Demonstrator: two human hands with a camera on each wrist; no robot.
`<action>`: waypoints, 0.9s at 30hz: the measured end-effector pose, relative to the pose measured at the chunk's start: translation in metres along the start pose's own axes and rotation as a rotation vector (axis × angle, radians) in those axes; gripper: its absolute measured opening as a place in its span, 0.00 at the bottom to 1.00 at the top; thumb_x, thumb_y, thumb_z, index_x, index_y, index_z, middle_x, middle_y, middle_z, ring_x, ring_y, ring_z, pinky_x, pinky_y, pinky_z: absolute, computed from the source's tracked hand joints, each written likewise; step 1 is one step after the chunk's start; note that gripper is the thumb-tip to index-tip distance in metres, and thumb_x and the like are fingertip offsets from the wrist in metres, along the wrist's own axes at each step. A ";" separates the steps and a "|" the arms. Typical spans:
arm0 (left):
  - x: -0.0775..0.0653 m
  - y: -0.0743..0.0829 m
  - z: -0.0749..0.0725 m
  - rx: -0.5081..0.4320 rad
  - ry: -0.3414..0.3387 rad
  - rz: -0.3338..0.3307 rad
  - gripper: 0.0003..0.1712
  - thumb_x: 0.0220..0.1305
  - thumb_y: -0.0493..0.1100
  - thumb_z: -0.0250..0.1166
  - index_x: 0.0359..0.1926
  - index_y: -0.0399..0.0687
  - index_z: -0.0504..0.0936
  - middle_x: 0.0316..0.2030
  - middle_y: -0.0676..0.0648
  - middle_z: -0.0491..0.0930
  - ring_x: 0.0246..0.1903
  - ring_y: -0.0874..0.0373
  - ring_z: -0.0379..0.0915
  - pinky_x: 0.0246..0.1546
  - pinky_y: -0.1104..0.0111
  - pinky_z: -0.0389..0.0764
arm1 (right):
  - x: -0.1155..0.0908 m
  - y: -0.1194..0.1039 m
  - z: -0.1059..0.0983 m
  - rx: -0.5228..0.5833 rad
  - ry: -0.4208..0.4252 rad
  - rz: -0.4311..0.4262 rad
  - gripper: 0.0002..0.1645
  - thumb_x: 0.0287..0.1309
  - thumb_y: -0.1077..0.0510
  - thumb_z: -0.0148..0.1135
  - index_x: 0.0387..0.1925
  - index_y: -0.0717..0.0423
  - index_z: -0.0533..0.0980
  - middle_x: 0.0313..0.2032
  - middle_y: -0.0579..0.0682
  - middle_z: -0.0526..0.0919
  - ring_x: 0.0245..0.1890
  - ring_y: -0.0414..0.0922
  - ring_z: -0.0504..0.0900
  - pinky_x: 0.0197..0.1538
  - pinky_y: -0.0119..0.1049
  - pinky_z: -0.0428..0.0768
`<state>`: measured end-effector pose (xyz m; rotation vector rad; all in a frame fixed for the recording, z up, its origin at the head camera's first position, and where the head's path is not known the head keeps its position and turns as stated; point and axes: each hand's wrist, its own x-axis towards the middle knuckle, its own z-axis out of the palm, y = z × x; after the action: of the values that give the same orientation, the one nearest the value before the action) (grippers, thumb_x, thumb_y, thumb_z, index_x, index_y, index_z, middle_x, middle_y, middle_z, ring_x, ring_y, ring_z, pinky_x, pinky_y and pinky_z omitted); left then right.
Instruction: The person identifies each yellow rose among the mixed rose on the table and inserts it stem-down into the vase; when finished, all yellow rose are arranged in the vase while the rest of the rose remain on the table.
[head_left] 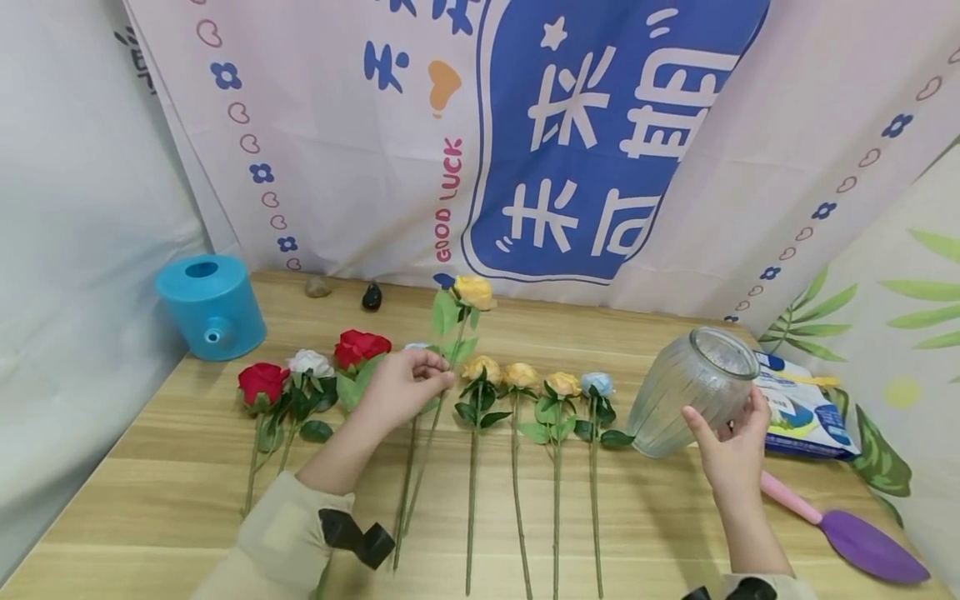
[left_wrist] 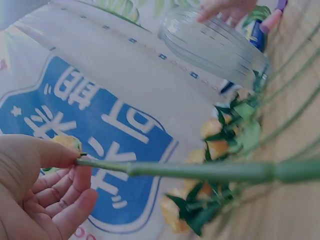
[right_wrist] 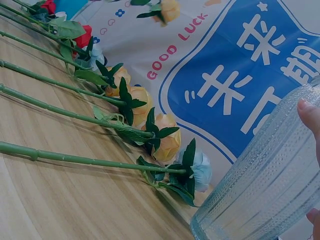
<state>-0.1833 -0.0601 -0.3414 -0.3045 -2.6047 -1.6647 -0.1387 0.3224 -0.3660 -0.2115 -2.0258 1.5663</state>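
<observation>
My left hand [head_left: 405,383] pinches the green stem of a yellow artificial rose [head_left: 474,293] between thumb and fingers. The rose is held bloom upward, with its stem slanting down over the table. In the left wrist view the stem [left_wrist: 200,170] runs out from the thumb and fingers. On the right, my right hand [head_left: 738,442] grips a ribbed clear glass vase [head_left: 675,396], tilted with its mouth toward the upper right. Between the hands lie three yellow roses [head_left: 520,375] and a pale blue rose [head_left: 597,383]. Another pale blue bloom is partly hidden behind my left hand.
Two red roses [head_left: 262,383] and a white rose [head_left: 311,363] lie left. A blue watering can [head_left: 213,308] stands at the back left. Small stones [head_left: 372,297] sit by the cloth. A purple trowel [head_left: 873,546] and a blue-white packet [head_left: 806,417] lie right.
</observation>
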 end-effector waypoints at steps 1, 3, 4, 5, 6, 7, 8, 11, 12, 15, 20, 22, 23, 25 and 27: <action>0.001 0.005 0.000 -0.024 0.002 0.000 0.08 0.55 0.41 0.65 0.33 0.39 0.80 0.23 0.49 0.77 0.23 0.59 0.71 0.23 0.70 0.73 | 0.000 0.001 0.000 -0.001 0.001 0.000 0.50 0.49 0.65 0.64 0.66 0.46 0.45 0.65 0.56 0.51 0.64 0.46 0.52 0.65 0.43 0.50; 0.005 0.014 0.001 -0.075 0.003 -0.002 0.08 0.55 0.41 0.65 0.33 0.40 0.80 0.25 0.48 0.78 0.25 0.58 0.73 0.24 0.70 0.75 | 0.000 0.002 -0.001 0.002 0.002 -0.002 0.50 0.49 0.65 0.64 0.66 0.46 0.46 0.64 0.56 0.53 0.63 0.47 0.53 0.65 0.43 0.51; 0.007 0.018 0.001 -0.100 0.002 0.001 0.09 0.55 0.41 0.65 0.34 0.39 0.80 0.25 0.47 0.79 0.26 0.58 0.74 0.26 0.69 0.76 | 0.001 0.003 -0.001 0.001 0.003 -0.002 0.50 0.49 0.65 0.64 0.66 0.46 0.46 0.64 0.56 0.53 0.63 0.47 0.54 0.65 0.43 0.51; 0.010 0.023 0.002 -0.120 0.005 0.005 0.09 0.55 0.41 0.65 0.34 0.39 0.80 0.26 0.47 0.79 0.26 0.58 0.74 0.26 0.69 0.76 | 0.001 0.003 -0.001 0.001 0.003 -0.002 0.49 0.49 0.65 0.64 0.66 0.46 0.46 0.64 0.57 0.53 0.63 0.48 0.54 0.65 0.42 0.51; 0.012 0.027 0.003 -0.136 0.007 0.016 0.09 0.55 0.41 0.65 0.34 0.39 0.80 0.26 0.47 0.79 0.27 0.57 0.74 0.27 0.69 0.76 | 0.001 0.003 -0.001 0.003 0.003 -0.001 0.49 0.49 0.66 0.64 0.66 0.46 0.46 0.64 0.57 0.53 0.63 0.48 0.54 0.65 0.42 0.51; 0.015 0.030 0.005 -0.153 0.007 0.026 0.09 0.55 0.41 0.65 0.35 0.39 0.80 0.26 0.47 0.80 0.27 0.57 0.75 0.27 0.69 0.76 | 0.001 0.004 -0.001 0.006 0.004 0.000 0.49 0.49 0.66 0.64 0.66 0.46 0.46 0.64 0.57 0.53 0.63 0.48 0.54 0.65 0.41 0.51; 0.019 0.034 0.007 -0.177 0.006 0.040 0.10 0.55 0.40 0.65 0.35 0.38 0.80 0.27 0.46 0.80 0.27 0.57 0.75 0.28 0.69 0.77 | 0.001 0.004 -0.001 0.007 0.005 0.000 0.49 0.49 0.66 0.64 0.66 0.47 0.46 0.64 0.57 0.53 0.63 0.48 0.54 0.65 0.41 0.52; 0.029 0.046 0.014 -0.254 0.003 0.083 0.10 0.55 0.40 0.65 0.35 0.37 0.79 0.27 0.45 0.80 0.28 0.54 0.77 0.32 0.67 0.79 | 0.001 0.004 -0.001 0.007 0.013 0.005 0.50 0.49 0.65 0.65 0.66 0.47 0.46 0.64 0.57 0.52 0.64 0.48 0.53 0.65 0.42 0.51; 0.032 0.051 0.017 -0.285 0.000 0.102 0.11 0.55 0.40 0.65 0.36 0.36 0.79 0.28 0.44 0.80 0.29 0.54 0.77 0.33 0.66 0.79 | 0.001 0.004 -0.001 0.007 0.016 0.007 0.50 0.48 0.65 0.65 0.66 0.48 0.46 0.65 0.57 0.52 0.64 0.49 0.53 0.65 0.43 0.50; 0.043 0.068 0.026 -0.383 0.005 0.146 0.11 0.55 0.39 0.65 0.36 0.35 0.78 0.30 0.43 0.80 0.31 0.54 0.77 0.37 0.65 0.79 | 0.002 0.002 -0.001 -0.003 0.020 0.014 0.50 0.49 0.64 0.65 0.66 0.48 0.45 0.65 0.57 0.51 0.64 0.49 0.52 0.65 0.45 0.50; 0.061 0.097 0.048 -0.501 0.049 0.258 0.10 0.54 0.39 0.66 0.35 0.35 0.79 0.31 0.43 0.81 0.30 0.56 0.77 0.36 0.68 0.79 | 0.003 0.001 -0.001 -0.015 0.021 0.010 0.51 0.49 0.63 0.65 0.66 0.47 0.45 0.66 0.56 0.50 0.65 0.48 0.51 0.65 0.45 0.50; 0.067 0.108 0.059 -0.532 0.062 0.312 0.10 0.54 0.39 0.66 0.35 0.35 0.79 0.31 0.43 0.82 0.30 0.57 0.77 0.35 0.69 0.79 | 0.003 0.002 -0.001 -0.015 0.024 0.003 0.51 0.48 0.64 0.65 0.66 0.47 0.45 0.66 0.56 0.51 0.65 0.48 0.51 0.65 0.44 0.51; 0.070 0.114 0.064 -0.545 0.068 0.331 0.10 0.54 0.39 0.66 0.35 0.36 0.79 0.31 0.43 0.82 0.30 0.57 0.78 0.35 0.69 0.79 | 0.003 0.002 -0.001 -0.010 0.024 0.001 0.51 0.48 0.64 0.66 0.66 0.47 0.46 0.66 0.56 0.51 0.65 0.47 0.52 0.65 0.43 0.51; 0.074 0.126 0.074 -0.571 0.077 0.355 0.11 0.54 0.40 0.66 0.34 0.37 0.80 0.31 0.45 0.82 0.30 0.59 0.78 0.35 0.71 0.78 | 0.003 0.004 -0.001 -0.010 0.025 -0.001 0.51 0.48 0.64 0.66 0.66 0.47 0.46 0.65 0.55 0.52 0.64 0.47 0.53 0.65 0.41 0.53; 0.078 0.138 0.083 -0.603 0.081 0.364 0.11 0.54 0.41 0.66 0.35 0.38 0.80 0.31 0.46 0.82 0.30 0.60 0.78 0.35 0.72 0.78 | 0.002 0.005 -0.001 -0.012 0.022 0.003 0.51 0.48 0.65 0.66 0.66 0.47 0.46 0.65 0.55 0.53 0.64 0.46 0.54 0.65 0.40 0.54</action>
<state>-0.2282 0.0818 -0.2424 -0.6597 -1.7855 -2.1987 -0.1408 0.3250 -0.3699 -0.2350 -2.0194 1.5478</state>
